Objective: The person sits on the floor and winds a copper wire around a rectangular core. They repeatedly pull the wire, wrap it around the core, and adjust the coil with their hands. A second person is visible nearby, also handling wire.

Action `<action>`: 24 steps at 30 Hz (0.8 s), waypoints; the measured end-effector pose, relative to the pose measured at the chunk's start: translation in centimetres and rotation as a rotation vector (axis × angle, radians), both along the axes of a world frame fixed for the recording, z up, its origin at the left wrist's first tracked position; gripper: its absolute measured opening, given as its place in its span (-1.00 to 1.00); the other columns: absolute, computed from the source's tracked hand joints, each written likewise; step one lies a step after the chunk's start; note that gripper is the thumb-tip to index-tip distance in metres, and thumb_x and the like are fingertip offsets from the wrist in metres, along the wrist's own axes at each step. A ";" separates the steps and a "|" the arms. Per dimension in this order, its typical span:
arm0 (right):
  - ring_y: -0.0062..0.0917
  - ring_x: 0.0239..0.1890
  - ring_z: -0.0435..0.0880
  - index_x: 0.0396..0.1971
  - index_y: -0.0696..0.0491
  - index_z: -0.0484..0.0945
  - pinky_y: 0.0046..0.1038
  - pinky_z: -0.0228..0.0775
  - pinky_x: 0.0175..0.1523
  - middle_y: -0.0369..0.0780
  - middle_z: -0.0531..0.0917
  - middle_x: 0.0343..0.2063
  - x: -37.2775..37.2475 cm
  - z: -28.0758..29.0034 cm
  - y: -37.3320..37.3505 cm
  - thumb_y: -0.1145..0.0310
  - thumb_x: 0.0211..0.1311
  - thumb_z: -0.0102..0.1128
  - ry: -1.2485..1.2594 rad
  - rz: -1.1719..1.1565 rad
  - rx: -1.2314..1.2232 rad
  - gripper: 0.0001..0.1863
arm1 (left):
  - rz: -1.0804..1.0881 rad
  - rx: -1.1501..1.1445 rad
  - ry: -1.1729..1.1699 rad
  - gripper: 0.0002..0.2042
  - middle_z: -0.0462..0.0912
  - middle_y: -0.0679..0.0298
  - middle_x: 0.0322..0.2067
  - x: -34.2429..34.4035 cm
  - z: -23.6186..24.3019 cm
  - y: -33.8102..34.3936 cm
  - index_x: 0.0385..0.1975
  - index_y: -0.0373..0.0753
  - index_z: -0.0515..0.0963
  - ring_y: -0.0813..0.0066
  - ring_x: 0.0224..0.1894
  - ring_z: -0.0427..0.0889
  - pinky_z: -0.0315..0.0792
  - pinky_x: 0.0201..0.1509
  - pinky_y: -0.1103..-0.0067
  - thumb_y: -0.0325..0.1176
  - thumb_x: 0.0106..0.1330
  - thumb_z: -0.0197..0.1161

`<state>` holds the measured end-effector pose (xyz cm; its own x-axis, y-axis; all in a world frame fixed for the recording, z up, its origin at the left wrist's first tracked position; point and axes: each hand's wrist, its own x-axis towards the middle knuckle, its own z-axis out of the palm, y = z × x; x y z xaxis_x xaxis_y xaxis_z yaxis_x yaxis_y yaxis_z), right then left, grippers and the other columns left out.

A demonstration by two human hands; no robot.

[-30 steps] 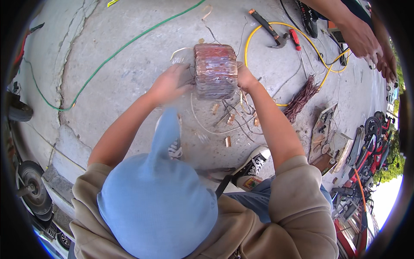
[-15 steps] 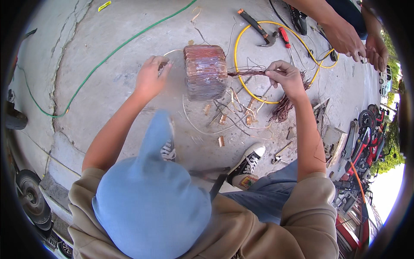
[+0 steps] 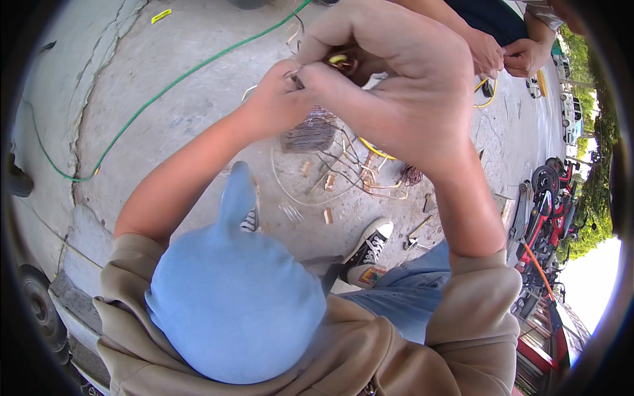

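Observation:
My right hand [image 3: 403, 99] is raised large over the wire coil [image 3: 305, 132], fingers curled around something small with yellow and coppery bits [image 3: 340, 61], mostly hidden. My left hand [image 3: 274, 99] is closed beside it, fingertips meeting my right thumb; what it holds is hidden. The coil rests on the concrete, partly covered by both hands, with loose wires [image 3: 350, 165] and small copper-coloured pieces [image 3: 328, 216] below it.
A co-worker's hands [image 3: 502, 56] work at the top right. A green hose [image 3: 132, 129] runs across the cracked concrete at left. A yellow cable [image 3: 376, 148] and dark wire bundle [image 3: 409, 175] lie right. Bikes [image 3: 551, 198] stand at the far right; a wheel [image 3: 36, 307] is at lower left.
My right hand, which was pinching wire strands at the coil's right side, has come up close to the camera and leftward. My left hand has moved up and right to meet it.

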<state>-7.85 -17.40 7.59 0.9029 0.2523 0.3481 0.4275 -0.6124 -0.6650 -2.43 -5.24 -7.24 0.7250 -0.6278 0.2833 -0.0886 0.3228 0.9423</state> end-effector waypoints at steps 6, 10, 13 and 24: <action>-0.81 -0.47 0.50 -0.39 0.18 0.55 -0.69 0.35 -0.39 -0.37 0.58 -0.51 3.2 2.7 4.1 0.50 0.13 0.33 0.489 -0.245 0.337 -0.87 | 0.220 -0.221 0.539 -0.61 0.17 0.48 -0.76 1.4 -2.0 5.0 -0.63 -0.14 0.20 0.70 -0.74 0.11 0.02 -0.64 0.61 -0.20 0.48 0.06; -0.74 -0.30 0.59 -0.14 0.21 0.60 -0.70 0.47 -0.22 -0.29 0.67 -0.34 0.7 -6.9 -2.2 0.43 0.25 0.29 0.382 -0.235 0.215 -0.77 | 0.502 -0.172 0.682 -0.59 0.06 0.49 -0.77 2.8 -7.0 8.7 -0.64 -0.10 0.15 0.67 -0.76 0.02 -0.07 -0.65 0.60 -0.14 0.49 0.01; -0.72 -0.43 0.56 -0.22 0.18 0.63 -0.61 0.47 -0.32 -0.28 0.68 -0.39 -1.4 -12.4 -6.6 0.35 0.22 0.30 0.610 -0.509 0.433 -0.77 | 0.633 -0.022 0.797 -0.60 0.05 0.50 -0.75 2.2 -10.5 9.1 -0.63 -0.09 0.15 0.66 -0.74 0.01 -0.07 -0.64 0.60 -0.14 0.49 0.01; -0.72 -0.44 0.54 -0.22 0.21 0.62 -0.64 0.43 -0.29 -0.30 0.66 -0.43 -5.1 -18.4 -7.2 0.36 0.25 0.26 0.717 -0.756 0.484 -0.78 | 0.738 0.645 0.198 -0.59 0.40 0.29 -0.72 3.5 -12.9 12.0 -0.52 -0.27 0.41 0.33 -0.62 0.42 0.33 -0.50 0.35 -0.03 0.40 0.12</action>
<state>-12.95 -24.63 -10.77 0.7965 -0.4586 -0.3940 -0.5122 -0.1656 -0.8428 1.08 6.77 -20.13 0.9926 0.0075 -0.1209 0.1167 -0.3283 0.9373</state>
